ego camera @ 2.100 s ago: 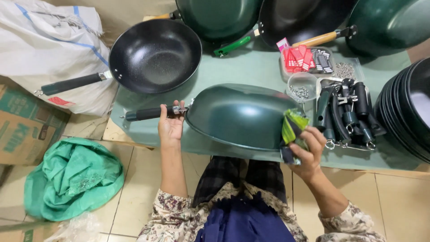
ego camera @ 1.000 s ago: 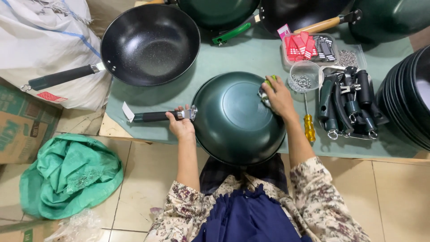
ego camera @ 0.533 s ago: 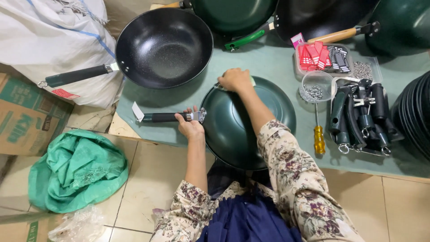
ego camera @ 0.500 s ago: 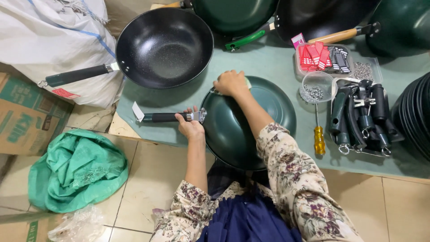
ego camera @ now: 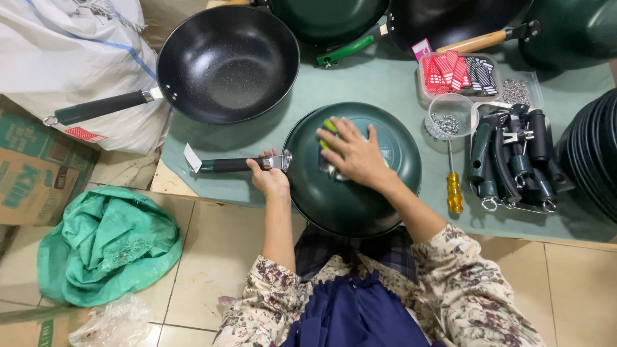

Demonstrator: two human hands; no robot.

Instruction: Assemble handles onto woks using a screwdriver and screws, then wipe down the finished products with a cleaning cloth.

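Hands on an upturned green pan (ego camera: 360, 193) at the table's (ego camera: 385, 83) near edge.
The left hand (ego camera: 270, 177) gripped its handle (ego camera: 234, 164), fingers curled shut; the right hand (ego camera: 357, 154) pressed a cloth (ego camera: 329, 128) flat, fingers spread.

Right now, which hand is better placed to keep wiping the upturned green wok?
Right. The right hand lies flat on the cloth against the upturned green wok, so it can likely carry on wiping. The left hand is taken up gripping the handle to steady it.
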